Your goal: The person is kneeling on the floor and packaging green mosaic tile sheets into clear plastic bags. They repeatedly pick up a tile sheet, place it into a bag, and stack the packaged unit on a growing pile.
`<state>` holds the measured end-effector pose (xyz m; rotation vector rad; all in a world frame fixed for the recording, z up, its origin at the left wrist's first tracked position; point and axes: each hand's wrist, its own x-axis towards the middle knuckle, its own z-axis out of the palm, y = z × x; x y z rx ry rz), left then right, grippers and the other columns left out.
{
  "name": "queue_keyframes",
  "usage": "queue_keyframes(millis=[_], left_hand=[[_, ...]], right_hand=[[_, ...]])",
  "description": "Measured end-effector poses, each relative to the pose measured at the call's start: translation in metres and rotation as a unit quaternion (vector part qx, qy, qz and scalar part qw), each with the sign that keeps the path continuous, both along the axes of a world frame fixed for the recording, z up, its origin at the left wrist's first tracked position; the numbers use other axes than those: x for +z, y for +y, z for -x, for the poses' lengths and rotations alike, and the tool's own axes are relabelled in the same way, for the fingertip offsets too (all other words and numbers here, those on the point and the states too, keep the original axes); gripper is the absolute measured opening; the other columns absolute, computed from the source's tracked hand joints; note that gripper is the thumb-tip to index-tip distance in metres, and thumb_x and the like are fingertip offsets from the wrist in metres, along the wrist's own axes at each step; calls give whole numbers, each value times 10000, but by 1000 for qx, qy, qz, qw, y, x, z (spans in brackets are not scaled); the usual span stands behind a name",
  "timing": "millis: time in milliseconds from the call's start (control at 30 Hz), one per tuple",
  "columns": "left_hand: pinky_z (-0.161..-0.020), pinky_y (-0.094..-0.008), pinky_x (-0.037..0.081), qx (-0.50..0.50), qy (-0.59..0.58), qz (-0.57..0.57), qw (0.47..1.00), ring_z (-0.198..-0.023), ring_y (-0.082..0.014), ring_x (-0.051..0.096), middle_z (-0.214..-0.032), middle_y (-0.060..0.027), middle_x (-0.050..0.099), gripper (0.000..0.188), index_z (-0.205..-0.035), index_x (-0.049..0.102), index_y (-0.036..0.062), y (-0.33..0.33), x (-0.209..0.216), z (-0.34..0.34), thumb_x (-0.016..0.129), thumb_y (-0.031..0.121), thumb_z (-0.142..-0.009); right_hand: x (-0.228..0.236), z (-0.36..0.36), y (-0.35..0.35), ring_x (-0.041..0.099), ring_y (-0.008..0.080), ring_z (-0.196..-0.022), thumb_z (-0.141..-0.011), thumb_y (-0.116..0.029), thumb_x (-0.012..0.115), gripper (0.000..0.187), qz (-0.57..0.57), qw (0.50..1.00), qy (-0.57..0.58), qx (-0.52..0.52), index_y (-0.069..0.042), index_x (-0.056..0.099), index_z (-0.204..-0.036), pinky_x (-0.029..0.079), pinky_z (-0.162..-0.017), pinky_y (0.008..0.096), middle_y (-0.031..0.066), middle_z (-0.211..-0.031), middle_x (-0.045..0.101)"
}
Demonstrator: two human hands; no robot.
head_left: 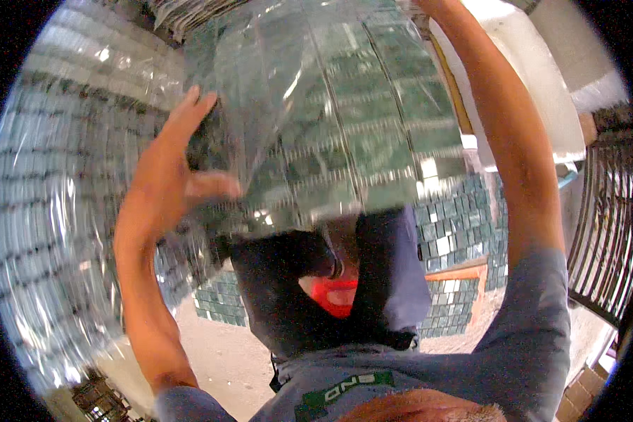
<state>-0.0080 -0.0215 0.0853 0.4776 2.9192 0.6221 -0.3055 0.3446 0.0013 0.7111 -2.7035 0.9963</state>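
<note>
A large pack of green rectangular mosaic tiles, covered in clear plastic film, fills the space before me, over my lap. At its left edge is my left hand, thumb and fingers stretched apart against the film; I see no firm grip there. My right arm reaches along the pack's right side to its far right corner. Only a sliver of my right hand shows at the picture's top edge, and its fingers are hidden.
Tall film-wrapped tile stacks stand close on my left. Green tile sheets lie below at the right, by an orange-edged frame. A red object shows between my legs. White blocks and a dark slatted rack are farther right.
</note>
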Motion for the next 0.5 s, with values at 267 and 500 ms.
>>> queue_keyframes(millis=[267, 500], left_hand=[[-1025, -384, 451, 66, -50, 64, 994, -1359, -321, 444, -1553, -115, 351, 1053, -1421, 460, 86, 24, 21, 8, 907, 251, -481], [-824, -431, 556, 83, -151, 94, 981, -1188, -389, 560, -1608, -44, 207, 1017, -1467, 365, 113, 32, 23, 20, 862, 285, -596]], right_hand=[[29, -39, -6, 598, 220, -621, -828, -243, 659, 231, -32, 992, 108, -49, -13, 670, -814, 470, -575, 386, 91, -681, 625], [31, -47, -7, 576, 124, -606, -891, -353, 644, 349, 161, 959, -204, -115, -19, 671, -796, 481, -548, 275, 35, -678, 613]])
